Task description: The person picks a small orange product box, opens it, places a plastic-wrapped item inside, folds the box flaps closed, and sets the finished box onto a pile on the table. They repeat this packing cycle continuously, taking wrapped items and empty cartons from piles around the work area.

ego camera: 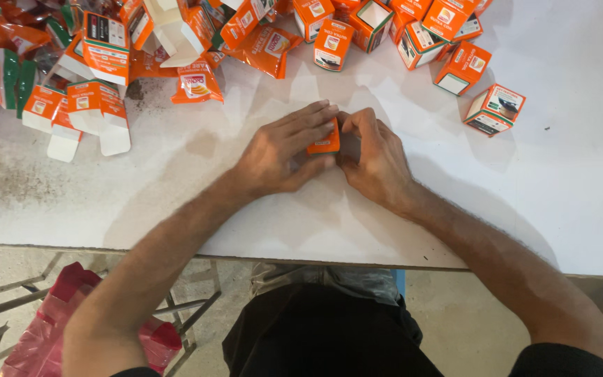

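- The left hand lies flat over a small orange box near the middle of the white table; its fingers are stretched along the box top and its thumb sits under the near edge, so the box is pinned rather than lifted.
- The right hand meets the box from the other side. Its fingers are curled tight against the box end, apparently pressing a flap; the flap itself is hidden behind the fingertips.
- Both hands touch the box, and both wrists rest on the table, which steadies the work.
- Only a strip of the box's orange face shows between the hands; whether it is open or closed cannot be told.
- A heap of flat cartons and orange pouches lies at the far left, within reach of the left hand.
- Made-up boxes are gathered at the far right; one box stands apart, nearest the right hand.
- The table shows dark, dusty smears at the left.
- Below the table edge, a red bag sits on a metal frame by the person's left side.
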The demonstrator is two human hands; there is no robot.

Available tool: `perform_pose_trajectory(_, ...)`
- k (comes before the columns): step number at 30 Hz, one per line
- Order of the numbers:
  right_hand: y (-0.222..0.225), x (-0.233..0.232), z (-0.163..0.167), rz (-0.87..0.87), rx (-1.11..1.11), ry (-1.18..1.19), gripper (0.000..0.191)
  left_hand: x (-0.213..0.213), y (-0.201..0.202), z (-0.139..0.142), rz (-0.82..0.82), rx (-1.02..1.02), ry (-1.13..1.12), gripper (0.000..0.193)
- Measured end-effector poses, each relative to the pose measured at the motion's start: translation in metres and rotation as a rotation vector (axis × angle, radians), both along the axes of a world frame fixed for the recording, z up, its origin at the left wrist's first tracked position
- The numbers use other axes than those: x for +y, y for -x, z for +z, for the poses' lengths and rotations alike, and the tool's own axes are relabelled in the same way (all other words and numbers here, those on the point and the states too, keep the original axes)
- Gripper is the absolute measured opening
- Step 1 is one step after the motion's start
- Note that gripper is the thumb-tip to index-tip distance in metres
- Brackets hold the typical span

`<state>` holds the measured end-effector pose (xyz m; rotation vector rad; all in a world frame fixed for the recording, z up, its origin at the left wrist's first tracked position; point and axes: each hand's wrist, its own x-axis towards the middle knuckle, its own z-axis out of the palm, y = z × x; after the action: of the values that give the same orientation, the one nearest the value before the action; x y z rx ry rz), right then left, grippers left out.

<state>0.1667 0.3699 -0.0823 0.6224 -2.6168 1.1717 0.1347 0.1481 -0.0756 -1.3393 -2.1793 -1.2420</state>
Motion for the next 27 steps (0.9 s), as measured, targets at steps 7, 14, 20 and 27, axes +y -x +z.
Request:
perform_pose_trajectory(7,0.000,-0.002,0.005,0.040,0.067,-0.015,0.058,0.000,0.001,-0.003,0.027,-0.207,-0.097,0.020)
perform_pose_trajectory(14,-0.002,0.001,0.005,0.077,0.168,-0.129,0.048,-0.007,-0.004,-0.008,0.008,0.110,0.093,0.020)
perform_pose_trajectory(20,0.012,0.004,0.006,0.153,0.428,-0.249,0.038,-0.025,-0.007,0.003,0.127,0.252,0.140,0.046)
perform_pose_trajectory(27,0.058,0.008,0.042,-0.176,0.582,-0.176,0.082,-0.096,0.065,0.021,0.923,0.347,0.087,0.060)
